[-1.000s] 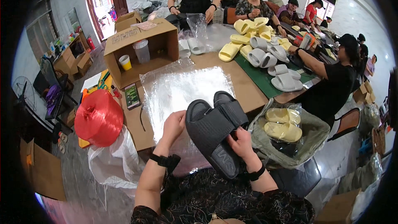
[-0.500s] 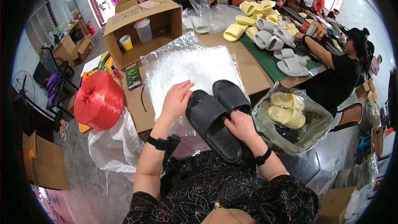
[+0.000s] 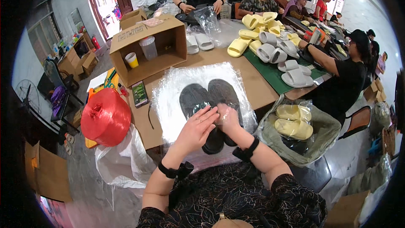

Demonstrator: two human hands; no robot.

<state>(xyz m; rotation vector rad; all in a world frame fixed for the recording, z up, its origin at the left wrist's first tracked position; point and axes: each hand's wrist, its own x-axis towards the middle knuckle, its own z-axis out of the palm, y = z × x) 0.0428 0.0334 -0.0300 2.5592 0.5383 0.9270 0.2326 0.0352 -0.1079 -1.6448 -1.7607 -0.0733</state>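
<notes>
Though partly under fingers (image 3: pixel 205 118), 2 slippers (image 3: pixel 192 96) visible.

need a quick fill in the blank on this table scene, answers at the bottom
1. The left hand and right hand are over two ____ round-toed slippers.
2. A white-and-yellow cup stands inside the open brown ____ box.
3. The dark rectangular phone lies to the ____ of the shiny white plastic sheet.

black; cardboard; left
</notes>
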